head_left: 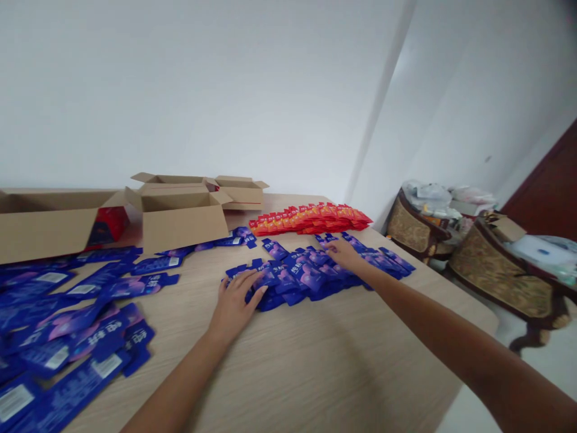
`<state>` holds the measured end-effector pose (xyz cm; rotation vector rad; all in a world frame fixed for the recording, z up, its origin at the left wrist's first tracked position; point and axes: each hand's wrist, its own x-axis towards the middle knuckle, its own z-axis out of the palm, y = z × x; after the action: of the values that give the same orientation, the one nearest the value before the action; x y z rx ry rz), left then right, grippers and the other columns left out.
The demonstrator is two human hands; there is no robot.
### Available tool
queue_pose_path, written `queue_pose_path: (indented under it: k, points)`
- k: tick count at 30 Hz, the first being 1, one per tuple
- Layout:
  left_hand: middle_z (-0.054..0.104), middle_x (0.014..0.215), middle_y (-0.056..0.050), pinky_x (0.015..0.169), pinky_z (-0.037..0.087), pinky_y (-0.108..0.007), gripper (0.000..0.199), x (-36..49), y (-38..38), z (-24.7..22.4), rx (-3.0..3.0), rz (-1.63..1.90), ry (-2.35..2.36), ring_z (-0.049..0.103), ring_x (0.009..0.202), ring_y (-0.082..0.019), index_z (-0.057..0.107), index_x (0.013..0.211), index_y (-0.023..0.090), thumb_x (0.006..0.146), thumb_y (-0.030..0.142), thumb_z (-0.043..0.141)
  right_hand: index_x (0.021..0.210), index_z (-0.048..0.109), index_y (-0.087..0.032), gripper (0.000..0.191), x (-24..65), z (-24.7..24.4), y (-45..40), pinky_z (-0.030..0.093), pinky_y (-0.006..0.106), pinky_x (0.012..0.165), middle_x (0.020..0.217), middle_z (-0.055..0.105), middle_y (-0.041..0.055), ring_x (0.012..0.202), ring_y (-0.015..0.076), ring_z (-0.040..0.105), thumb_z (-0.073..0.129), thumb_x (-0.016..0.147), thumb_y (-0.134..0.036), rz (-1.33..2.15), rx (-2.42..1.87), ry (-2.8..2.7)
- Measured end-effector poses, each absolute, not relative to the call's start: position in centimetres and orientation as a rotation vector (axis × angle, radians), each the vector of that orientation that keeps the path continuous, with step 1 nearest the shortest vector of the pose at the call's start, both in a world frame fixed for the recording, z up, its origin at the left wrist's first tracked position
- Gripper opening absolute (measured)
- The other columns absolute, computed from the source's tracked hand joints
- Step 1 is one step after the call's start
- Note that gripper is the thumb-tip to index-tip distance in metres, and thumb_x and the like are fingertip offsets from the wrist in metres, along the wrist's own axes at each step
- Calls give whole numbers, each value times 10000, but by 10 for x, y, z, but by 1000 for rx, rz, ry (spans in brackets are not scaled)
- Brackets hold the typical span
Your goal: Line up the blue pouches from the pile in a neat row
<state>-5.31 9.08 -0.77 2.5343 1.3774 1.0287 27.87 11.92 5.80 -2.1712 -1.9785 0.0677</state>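
Overlapping row of blue packets (306, 275) on the bench (288, 367), in front of me, between both hands. My left hand (233, 302) lies at the row's left end, part open, thumb apart from the curved fingers, touching the packets. My right hand (345, 254) reaches to the row's far edge, fingers bent close together at a packet; cannot tell whether it is gripped. Red packets (311, 219) fanned just behind. Scattered blue packets (110, 325) at left, near open cardboard boxes (184, 224).
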Motion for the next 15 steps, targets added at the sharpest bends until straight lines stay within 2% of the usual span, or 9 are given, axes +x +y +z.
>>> queue_pose_path:
  k: [4, 7, 10, 12, 15]
  points:
    - [567, 1266, -26, 1070, 207, -487, 380, -54, 94, -10, 2515, 1055, 1411, 474, 1199, -202, 515, 1230, 307, 895, 445, 401, 1000, 677, -117, 311, 334, 66, 140, 392, 229, 814, 1019, 672, 100, 998, 209, 582, 413, 849, -185, 18, -2345, -1819]
    - [561, 1275, -20, 1074, 199, -490, 382, -53, 96, -14, 2521, 1030, 1424, 471, 1206, -199, 502, 1239, 308, 895, 441, 404, 991, 673, -81, 339, 352, 58, 162, 409, 250, 791, 1015, 666, 145, 974, 236, 597, 464, 841, -302, 41, -2429, -1781]
    - [562, 1273, -21, 1067, 216, -492, 383, -52, 98, -15, 2528, 1008, 1433, 473, 1206, -202, 493, 1246, 311, 893, 436, 412, 1113, 619, -64, 551, 349, 46, 187, 428, 281, 809, 1128, 617, 184, 1027, 266, 582, 539, 775, -491, 94, -2469, -1786]
    - [564, 1271, -27, 1065, 223, -493, 386, -52, 98, -15, 2536, 1001, 1432, 478, 1202, -206, 488, 1251, 311, 891, 432, 418, 1131, 614, -77, 640, 342, 40, 203, 440, 289, 815, 1138, 613, 181, 1044, 271, 576, 578, 716, -563, 139, -2489, -1796]
    - [560, 1275, -29, 1070, 214, -502, 393, -53, 99, -15, 2540, 979, 1430, 479, 1201, -208, 477, 1258, 314, 889, 435, 421, 1097, 639, -116, 646, 332, 37, 221, 459, 303, 809, 1085, 641, 154, 1037, 276, 579, 635, 652, -584, 190, -2520, -1809]
